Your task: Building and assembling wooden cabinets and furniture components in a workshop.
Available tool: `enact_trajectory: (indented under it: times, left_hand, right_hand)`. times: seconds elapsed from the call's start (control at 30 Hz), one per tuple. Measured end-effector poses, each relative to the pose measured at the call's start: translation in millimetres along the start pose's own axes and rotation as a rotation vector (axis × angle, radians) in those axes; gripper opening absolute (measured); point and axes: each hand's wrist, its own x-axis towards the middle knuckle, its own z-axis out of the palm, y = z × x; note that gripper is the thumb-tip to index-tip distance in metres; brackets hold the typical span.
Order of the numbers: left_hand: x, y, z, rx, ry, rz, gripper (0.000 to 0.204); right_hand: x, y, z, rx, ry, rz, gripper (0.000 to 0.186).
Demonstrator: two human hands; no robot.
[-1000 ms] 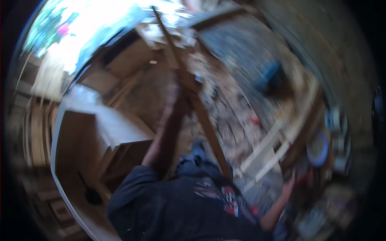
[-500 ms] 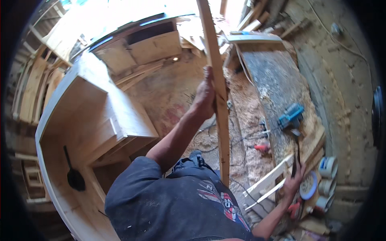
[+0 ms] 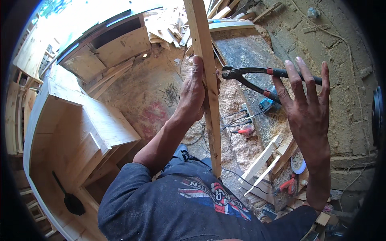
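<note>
My left hand (image 3: 192, 91) is closed around a long wooden batten (image 3: 202, 38) that stands nearly upright in front of me. Its thumb lies along the left side, and fingertips show at the right edge. In my right hand (image 3: 307, 114) is a pair of black pincers (image 3: 251, 71) with red bands on the handles. Its fingers lie stretched across the spread handles, the thumb side partly hidden. The jaws are at the right side of the batten, close to my left fingertips; whether they touch the wood I cannot tell.
A blue power tool (image 3: 268, 105) lies on the dusty bench board (image 3: 245, 50) at the right. Sawdust, cables and a red-handled tool (image 3: 246, 131) lie beside it. Loose wood strips (image 3: 261, 160) lean at lower right. A plywood cabinet (image 3: 100, 124) with a black brush-like object (image 3: 74, 203) stands left.
My right hand has risen from the clutter at lower right, bringing the pincers up beside the batten. My left hand still grips the batten, and the whole view has shifted slightly.
</note>
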Motion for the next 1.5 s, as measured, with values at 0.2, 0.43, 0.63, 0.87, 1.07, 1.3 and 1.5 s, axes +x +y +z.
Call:
enact_trajectory:
  times: [0.2,0.43,0.63,0.87,1.07,1.3,1.5]
  left_hand:
    - [7,2,3,0.045,-0.023,-0.009,0.069]
    - [14,1,4,0.174,-0.025,-0.017,0.073]
    - [16,1,0,0.272,-0.056,0.049,0.079]
    - [18,2,-6,0.272,-0.062,0.045,0.077]
    - [15,1,-10,0.308,-0.092,0.078,0.077]
    - [14,-1,-6,0.401,-0.086,0.169,0.077]
    - [8,-2,3,0.432,-0.136,0.159,0.078]
  right_hand:
    - [13,-1,-12,-0.062,-0.04,-0.041,0.049]
    - [16,-6,-15,0.019,0.008,-0.003,0.046]
    - [15,-10,-9,0.003,0.044,-0.012,0.037]
    - [16,-13,-6,0.037,0.001,-0.053,0.024]
    - [21,-2,-7,0.102,0.045,-0.107,0.016]
    - [24,16,0,0.115,0.133,-0.165,0.01]
    - [34,51,-7,0.043,0.163,-0.313,0.01]
